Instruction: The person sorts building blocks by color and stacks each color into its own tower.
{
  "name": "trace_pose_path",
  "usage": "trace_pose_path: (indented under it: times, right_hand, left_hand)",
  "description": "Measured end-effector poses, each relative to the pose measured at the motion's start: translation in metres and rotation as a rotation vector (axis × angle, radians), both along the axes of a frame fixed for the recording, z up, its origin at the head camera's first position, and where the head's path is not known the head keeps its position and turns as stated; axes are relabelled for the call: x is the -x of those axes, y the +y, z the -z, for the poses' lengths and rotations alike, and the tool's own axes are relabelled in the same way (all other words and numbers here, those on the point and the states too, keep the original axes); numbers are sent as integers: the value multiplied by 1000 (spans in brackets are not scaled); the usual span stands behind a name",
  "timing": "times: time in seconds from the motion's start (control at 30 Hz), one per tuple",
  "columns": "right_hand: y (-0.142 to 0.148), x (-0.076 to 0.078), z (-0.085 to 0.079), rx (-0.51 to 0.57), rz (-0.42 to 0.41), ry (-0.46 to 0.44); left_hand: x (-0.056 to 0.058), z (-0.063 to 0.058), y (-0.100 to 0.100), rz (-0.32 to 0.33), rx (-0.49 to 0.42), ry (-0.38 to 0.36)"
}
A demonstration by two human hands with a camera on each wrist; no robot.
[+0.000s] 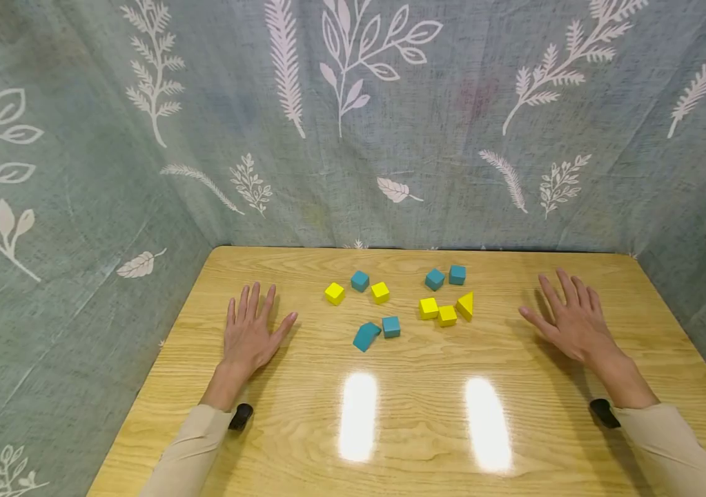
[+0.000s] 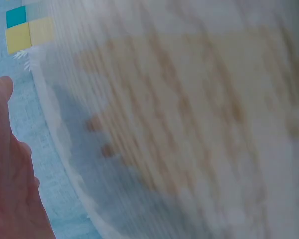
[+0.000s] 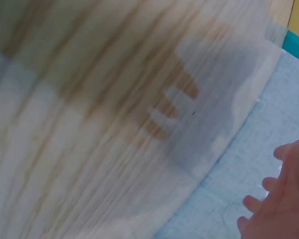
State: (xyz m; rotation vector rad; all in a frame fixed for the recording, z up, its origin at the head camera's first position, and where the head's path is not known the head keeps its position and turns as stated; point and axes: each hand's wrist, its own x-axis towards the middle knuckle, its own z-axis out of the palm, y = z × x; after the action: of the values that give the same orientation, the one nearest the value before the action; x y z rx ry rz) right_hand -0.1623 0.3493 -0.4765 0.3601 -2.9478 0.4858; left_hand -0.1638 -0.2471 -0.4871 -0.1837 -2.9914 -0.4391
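My left hand [image 1: 250, 342] is spread palm down at the table's left side, holding nothing. To its right, a yellow cube [image 1: 335, 293] is the nearest block, close to a blue cube [image 1: 360, 281] and another yellow cube [image 1: 380, 293]. In front of these, a blue angled block [image 1: 366, 336] sits beside a blue cube [image 1: 391, 326]. On the right side, my right hand [image 1: 576, 328] has its fingers spread and grips nothing. Left of it lie a yellow triangular block [image 1: 466, 306], two yellow cubes [image 1: 428, 308] and two blue cubes [image 1: 457, 275].
The wooden table [image 1: 303, 414] has a light grain and two bright reflections near the front. A grey-green curtain [image 1: 216, 90] with white leaf prints hangs behind it and along both sides. Dark wrist cameras [image 1: 241, 417] show at the cuffs of beige sleeves [image 1: 185, 449].
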Motion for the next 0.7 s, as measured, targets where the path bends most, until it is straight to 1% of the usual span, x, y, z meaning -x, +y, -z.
trace_pose_path:
  times: [0.13, 0.23, 0.37, 0.47, 0.53, 0.63, 0.7]
  right_hand:
    - [-2, 1, 0, -8, -21, 24]
    - [-6, 2, 1, 12, -46, 62]
    - [-13, 2, 1, 101, -75, 114]
    - [-20, 3, 1, 167, -101, 196]
    - [-26, 5, 1, 188, -129, 272]
    - [-33, 7, 2, 201, -165, 362]
    - [-37, 8, 2, 219, -174, 381]
  left_hand:
    - [0, 0, 1, 0, 2, 23]
    - [0, -2, 3, 5, 11, 41]
    - [1, -3, 9, 34, -1, 125]
    - [1, -3, 13, 53, -27, 188]
    - [1, -4, 17, 53, -44, 205]
    - [-1, -7, 24, 41, -80, 204]
    - [-2, -9, 29, 38, -106, 199]
